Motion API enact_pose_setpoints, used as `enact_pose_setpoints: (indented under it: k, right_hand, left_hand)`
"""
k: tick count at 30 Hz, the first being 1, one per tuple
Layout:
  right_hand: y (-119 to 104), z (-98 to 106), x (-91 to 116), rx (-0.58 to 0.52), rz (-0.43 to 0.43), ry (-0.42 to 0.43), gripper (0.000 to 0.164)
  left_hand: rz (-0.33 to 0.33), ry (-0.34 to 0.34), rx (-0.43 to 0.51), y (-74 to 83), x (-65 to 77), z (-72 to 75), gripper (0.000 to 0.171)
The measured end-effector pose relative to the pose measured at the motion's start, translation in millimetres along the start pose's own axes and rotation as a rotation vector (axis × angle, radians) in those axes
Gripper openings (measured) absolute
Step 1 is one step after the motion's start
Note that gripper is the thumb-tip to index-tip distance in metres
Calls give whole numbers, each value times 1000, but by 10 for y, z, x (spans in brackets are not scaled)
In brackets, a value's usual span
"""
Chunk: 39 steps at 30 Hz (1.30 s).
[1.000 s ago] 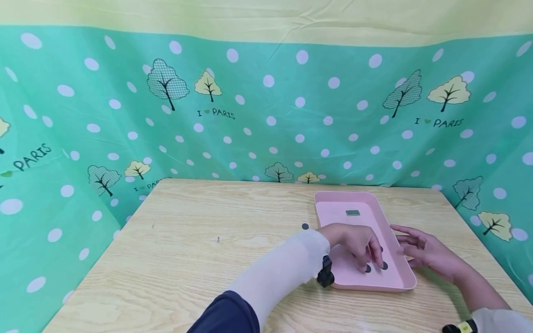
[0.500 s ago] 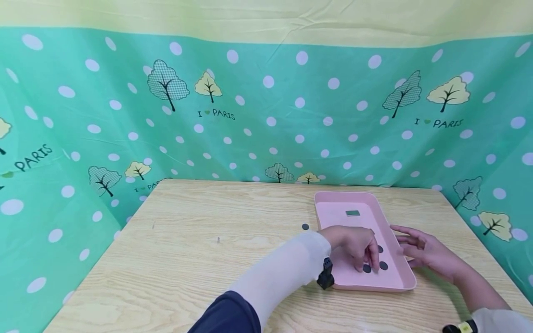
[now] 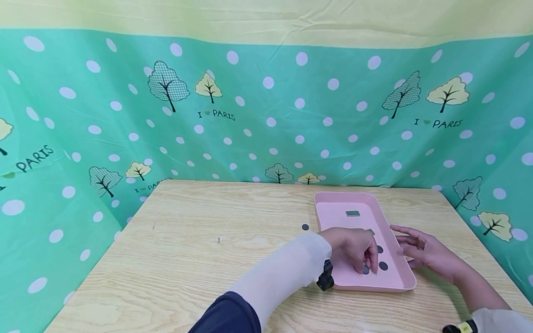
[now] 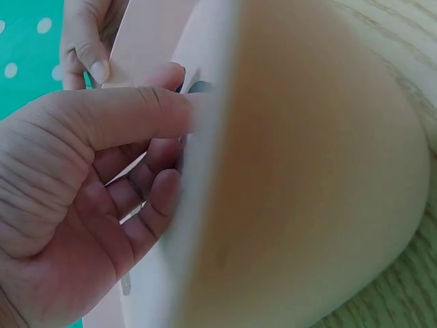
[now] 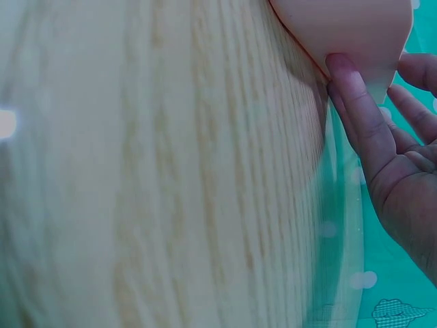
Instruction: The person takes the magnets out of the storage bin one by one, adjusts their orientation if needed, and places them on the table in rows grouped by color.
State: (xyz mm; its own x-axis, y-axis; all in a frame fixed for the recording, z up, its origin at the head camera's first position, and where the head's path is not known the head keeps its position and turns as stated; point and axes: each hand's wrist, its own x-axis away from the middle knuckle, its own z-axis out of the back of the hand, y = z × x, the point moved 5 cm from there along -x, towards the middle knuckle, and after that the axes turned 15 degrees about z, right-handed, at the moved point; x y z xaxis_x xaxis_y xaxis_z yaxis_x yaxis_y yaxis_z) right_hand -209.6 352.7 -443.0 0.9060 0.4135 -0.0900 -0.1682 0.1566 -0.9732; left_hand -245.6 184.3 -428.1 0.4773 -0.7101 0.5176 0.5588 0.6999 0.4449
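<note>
A shallow pink tray (image 3: 345, 286) stands on the right of the table. My left hand (image 3: 354, 245) reaches down into it, thumb and index finger pinching a small dark disc (image 3: 366, 269) at the tray floor. In the left wrist view the tray wall hides part of the fingertips, and my other fingers curl loosely. Two more dark discs, one disc (image 3: 383, 266) and another disc (image 3: 380, 249), lie right beside the hand. My right hand (image 3: 429, 252) rests against the tray's outer right wall, thumb (image 5: 348, 82) touching it and fingers spread loosely.
Inside the tray, a flat dark green rectangular piece (image 3: 352, 213) lies toward the far end; a similar piece (image 3: 370, 231) shows partly behind my left hand. One dark disc (image 3: 306, 227) sits on the wooden table (image 3: 187, 259) left of the tray. A patterned green curtain (image 3: 266, 106) hangs behind.
My left thumb and index finger have shifted slightly toward the near end and closed in around one disc, uncovering the discs to the right. My right hand keeps its place on the tray.
</note>
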Motion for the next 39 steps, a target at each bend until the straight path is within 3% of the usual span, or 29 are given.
enact_pose_setpoints:
  k: [7,12,21,27,39]
  right_hand:
    - [4,16,-4,-24,29,-15,56]
    - [0,8,-3,-4,4,-2,59]
    - [-2,4,3,9,-4,-6,60]
    - [-8,5,3,25,-17,-2,61]
    - [-14,3,-3,48,-29,6,63]
  left_hand:
    - [16,44,-27,-17,5,-21,23]
    - [9,61,-20,-26,18,-14,22]
    - [-59,96,-26,-47,11,36,18]
    - [-79,133,12,-61,28,107,15]
    - [-141,141,140,-116,171,210,15]
